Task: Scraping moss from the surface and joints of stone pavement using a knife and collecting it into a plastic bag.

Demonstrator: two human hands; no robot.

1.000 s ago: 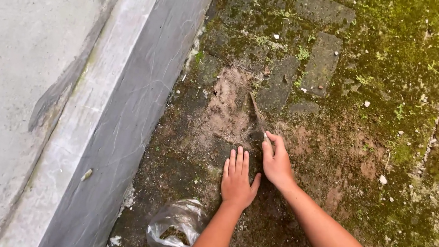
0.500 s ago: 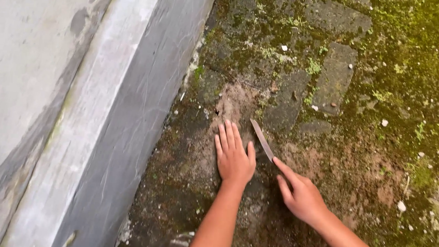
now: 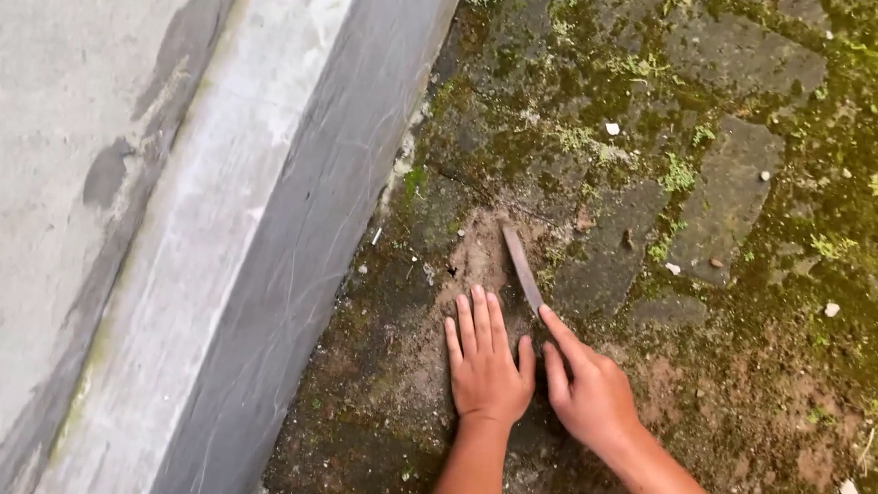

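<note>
Left hand [image 3: 488, 365] flat, fingers spread on the dirt — right hand [image 3: 592, 390] gripping a blade [image 3: 521, 266].

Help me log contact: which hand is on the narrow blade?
The right hand: its forefinger lies along the blade. The left hand rests flat on soil beside it.

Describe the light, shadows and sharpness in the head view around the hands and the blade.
Head view: soft, even daylight, no glare and no hard shadows; left hand, right hand and the thin blade are fairly sharp, as is the mossy paving; the grey concrete curb shows faint streaks, with no obvious lens bending.
</note>
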